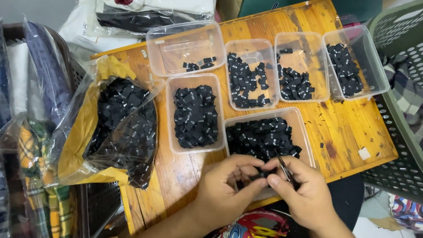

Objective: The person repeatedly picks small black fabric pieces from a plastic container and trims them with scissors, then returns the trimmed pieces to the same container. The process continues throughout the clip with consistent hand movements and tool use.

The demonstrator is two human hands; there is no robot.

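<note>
A: At six o'clock in the head view, over the near edge of the wooden table [353,131], what pose do the two hands take?

B: The left hand [226,186] and right hand [304,193] meet fingertip to fingertip, both forearms entering from the bottom edge. The left hand curls its fingers inward and pinches a small black label [259,175] between thumb and fingertips. The right hand closes around thin tweezers [284,170], whose dark metal shaft slants toward eleven o'clock above the knuckles.

A: How does the label look?

B: It is a small, dark, folded fabric piece, largely hidden by the fingers; its marking cannot be read. It sits between the two hands, just at the near rim of the nearest tub [301,137].

A: What surrounds the hands?

B: At twelve o'clock, the nearest tub is heaped with similar black labels. At eleven o'clock stands a second full tub [170,115]. Farther off, from eleven to one o'clock, four more clear tubs run in a row, the leftmost [177,44] nearly bare. At nine o'clock a clear plastic bag [119,126] of black labels lies open. At three o'clock a green perforated basket [420,61] stands beside the table.
</note>
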